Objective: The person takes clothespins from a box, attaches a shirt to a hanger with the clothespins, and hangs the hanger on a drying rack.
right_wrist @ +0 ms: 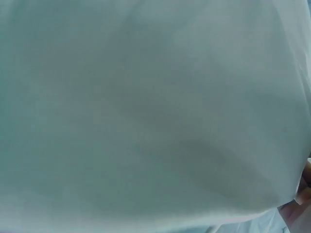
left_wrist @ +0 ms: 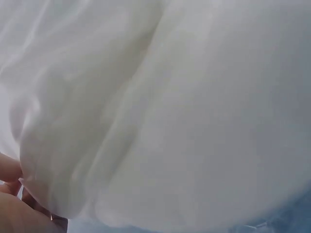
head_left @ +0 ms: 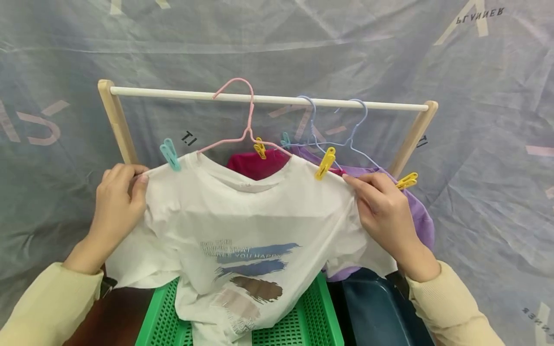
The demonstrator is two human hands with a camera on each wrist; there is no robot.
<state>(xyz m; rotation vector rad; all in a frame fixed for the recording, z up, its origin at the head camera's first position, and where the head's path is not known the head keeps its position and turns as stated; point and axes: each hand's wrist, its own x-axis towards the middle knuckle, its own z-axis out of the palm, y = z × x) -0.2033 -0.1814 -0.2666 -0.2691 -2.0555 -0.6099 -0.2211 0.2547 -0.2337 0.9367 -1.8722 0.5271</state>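
A white printed T-shirt (head_left: pixel 242 211) hangs on a pink hanger (head_left: pixel 249 113), whose hook is at the rack's white rail. My left hand (head_left: pixel 119 202) pinches the shirt's shoulder on the left, and my right hand (head_left: pixel 385 206) pinches the opposite shoulder. A blue clothespin (head_left: pixel 170 154) sits on the left shoulder and a yellow clothespin (head_left: pixel 325 163) on the right one. In both wrist views white cloth fills most of the picture, with fingertips of the left hand (left_wrist: pixel 19 204) and right hand (right_wrist: pixel 302 199) at the lower edges.
The rail (head_left: pixel 173 93) spans two wooden posts (head_left: pixel 118 120). Behind the shirt, red (head_left: pixel 255 164) and purple garments (head_left: pixel 421 216) hang on blue hangers (head_left: pixel 359 125) with clothespins. Below stand a green basket (head_left: pixel 324 307) and a dark blue bin (head_left: pixel 376 307). Grey printed cloth (head_left: pixel 277 38) forms the backdrop.
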